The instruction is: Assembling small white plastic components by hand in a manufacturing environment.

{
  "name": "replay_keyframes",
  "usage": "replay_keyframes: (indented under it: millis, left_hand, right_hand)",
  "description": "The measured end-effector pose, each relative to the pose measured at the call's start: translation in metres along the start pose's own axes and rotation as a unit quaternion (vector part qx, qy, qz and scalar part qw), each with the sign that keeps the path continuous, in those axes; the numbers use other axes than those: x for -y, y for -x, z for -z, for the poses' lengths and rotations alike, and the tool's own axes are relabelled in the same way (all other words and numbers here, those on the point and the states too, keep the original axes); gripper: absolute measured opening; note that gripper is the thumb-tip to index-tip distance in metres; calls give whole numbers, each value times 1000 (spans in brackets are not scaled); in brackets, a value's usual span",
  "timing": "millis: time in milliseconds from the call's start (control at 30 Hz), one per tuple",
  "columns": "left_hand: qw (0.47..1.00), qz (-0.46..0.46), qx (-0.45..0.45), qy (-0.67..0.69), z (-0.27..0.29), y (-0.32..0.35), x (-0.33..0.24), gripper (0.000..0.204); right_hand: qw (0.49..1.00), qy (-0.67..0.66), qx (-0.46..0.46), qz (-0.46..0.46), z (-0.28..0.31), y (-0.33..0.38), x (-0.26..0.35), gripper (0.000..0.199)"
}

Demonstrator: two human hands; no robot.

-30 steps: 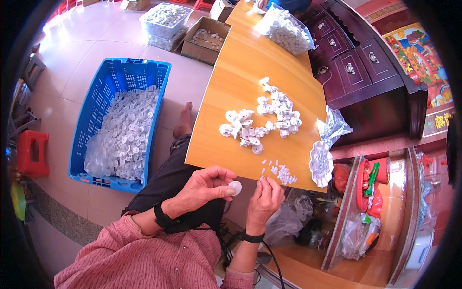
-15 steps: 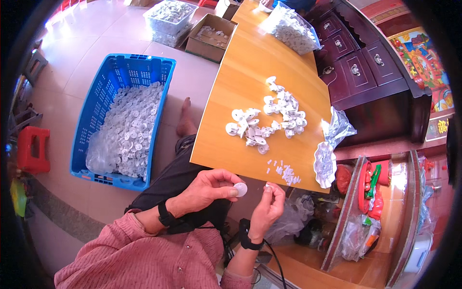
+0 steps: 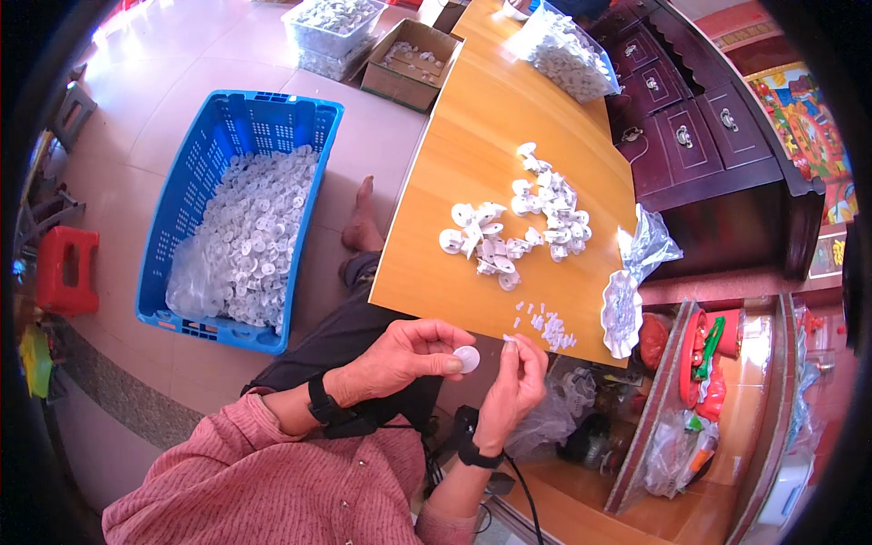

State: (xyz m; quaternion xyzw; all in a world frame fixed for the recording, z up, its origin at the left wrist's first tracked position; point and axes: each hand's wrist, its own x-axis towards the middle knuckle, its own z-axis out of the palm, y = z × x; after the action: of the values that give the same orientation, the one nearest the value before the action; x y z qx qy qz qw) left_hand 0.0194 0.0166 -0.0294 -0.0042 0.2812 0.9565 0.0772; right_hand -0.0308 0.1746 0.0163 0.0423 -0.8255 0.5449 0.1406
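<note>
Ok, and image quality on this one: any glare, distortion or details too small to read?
Head view: bright light washes out the floor at upper left; head view: fisheye distortion bows the dark floor strip near the black rim; head view: the white disc reads clearly in outline, but the small white piece in the right hand is too tiny to make out.

Crate (image 3: 182,195) left of table (image 3: 454,145), discs (image 3: 259,218) in it. Small pieces (image 3: 552,329) at table's near edge, part pile (image 3: 556,211) behind. Cabinet (image 3: 695,168) right.

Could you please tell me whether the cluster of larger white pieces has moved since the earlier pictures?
No; the larger white pieces keep their place on the table; the view itself shifted.
</note>
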Motion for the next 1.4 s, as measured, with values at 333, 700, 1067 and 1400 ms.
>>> replay_keyframes:
  millis: [333,700,1067,1400]
  left_hand:
    - [1000,3,-2,-7,2,-1,2,32]
    - [1000,2,-2,-4,2,-2,4,32]
    - [1000,14,11,14,4,-2,4,33]
    - [999,-3,23,27,3,-4,3,32]
  right_hand:
    - [982,166,-24,87,0,-15,-22,8]
    - [967,212,-50,133,-2,-17,-24,5]
    - [981,163,-51,91,6,-18,-25,5]
    - [997,43,30,53,-4,26,45,5]
